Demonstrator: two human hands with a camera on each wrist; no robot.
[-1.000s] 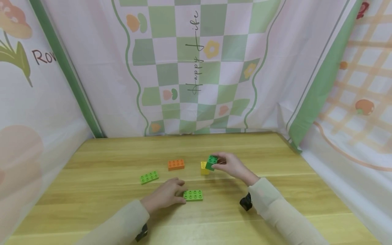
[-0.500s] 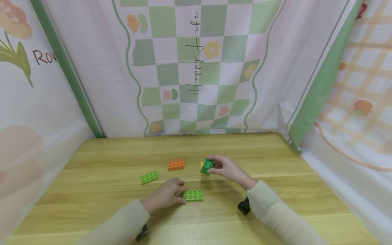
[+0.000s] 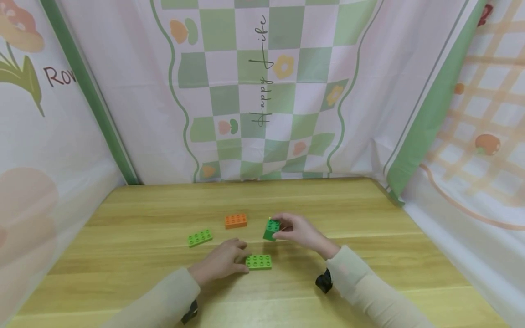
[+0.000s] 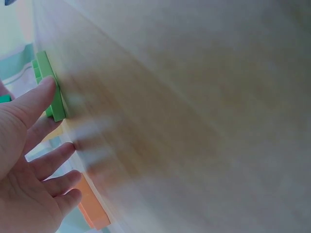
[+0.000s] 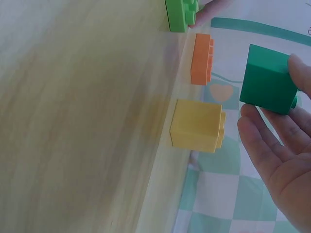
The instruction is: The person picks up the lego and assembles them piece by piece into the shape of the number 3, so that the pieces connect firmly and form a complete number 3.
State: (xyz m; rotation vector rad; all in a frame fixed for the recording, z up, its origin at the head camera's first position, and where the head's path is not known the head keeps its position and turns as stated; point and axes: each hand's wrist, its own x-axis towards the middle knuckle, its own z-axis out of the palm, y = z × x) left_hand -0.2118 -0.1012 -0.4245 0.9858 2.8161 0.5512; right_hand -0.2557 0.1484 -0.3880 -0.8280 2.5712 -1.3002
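Observation:
My right hand (image 3: 302,233) pinches a dark green toy building brick (image 3: 271,229) between thumb and fingers, studs up. The right wrist view shows the green brick raised off the table. Behind it in the head view, a yellow brick (image 5: 196,125) stands on the table, almost wholly hidden there. My left hand (image 3: 223,258) rests on the table, thumb and index finger at the left end of a flat light green brick (image 3: 259,262). Its other fingers are spread loosely, as the left wrist view shows. The dark green brick is above and beyond that flat brick's right end.
An orange brick (image 3: 235,221) lies farther back on the wooden table (image 3: 348,200). A second flat light green brick (image 3: 200,238) is at an angle left of it. Patterned cloth (image 3: 262,91) hangs behind the table and along both sides.
My right hand has carried the dark green brick left and toward me, from beside the yellow brick to in front of it, covering it. The left hand has stayed put.

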